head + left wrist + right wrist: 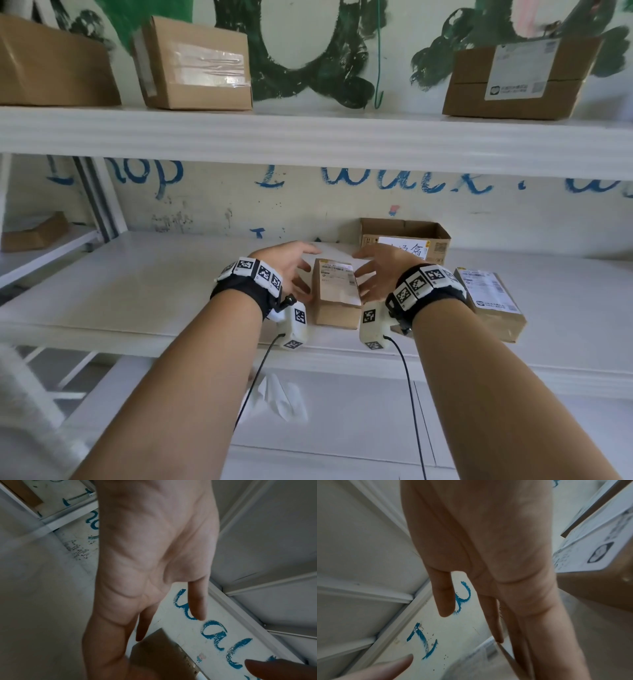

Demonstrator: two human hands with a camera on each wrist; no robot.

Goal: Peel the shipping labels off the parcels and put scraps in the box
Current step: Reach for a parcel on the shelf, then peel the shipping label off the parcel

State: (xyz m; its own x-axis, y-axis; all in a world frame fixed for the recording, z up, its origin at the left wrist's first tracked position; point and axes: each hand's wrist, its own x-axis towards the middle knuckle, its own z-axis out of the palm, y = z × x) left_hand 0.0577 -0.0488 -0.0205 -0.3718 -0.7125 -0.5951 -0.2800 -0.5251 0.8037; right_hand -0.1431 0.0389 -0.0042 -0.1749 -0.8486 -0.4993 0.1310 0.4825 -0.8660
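Observation:
A small brown parcel [336,295] with a white shipping label [337,274] on top lies on the lower white shelf [137,291]. My left hand [291,270] is at its left side and my right hand [375,274] at its right side, both with straight spread fingers. Whether the fingers touch the parcel's sides I cannot tell. The left wrist view shows the parcel's corner [159,653] below my fingers [197,604]. In the right wrist view the label edge [484,650] lies beneath my fingers [445,599]. An open cardboard box [406,240] stands behind the parcel.
A second labelled parcel [489,301] lies to the right of my right wrist. The upper shelf [308,133] holds a taped box [195,65], another box [51,65] at far left and a labelled box [517,78]. White scraps [277,397] lie below the shelf.

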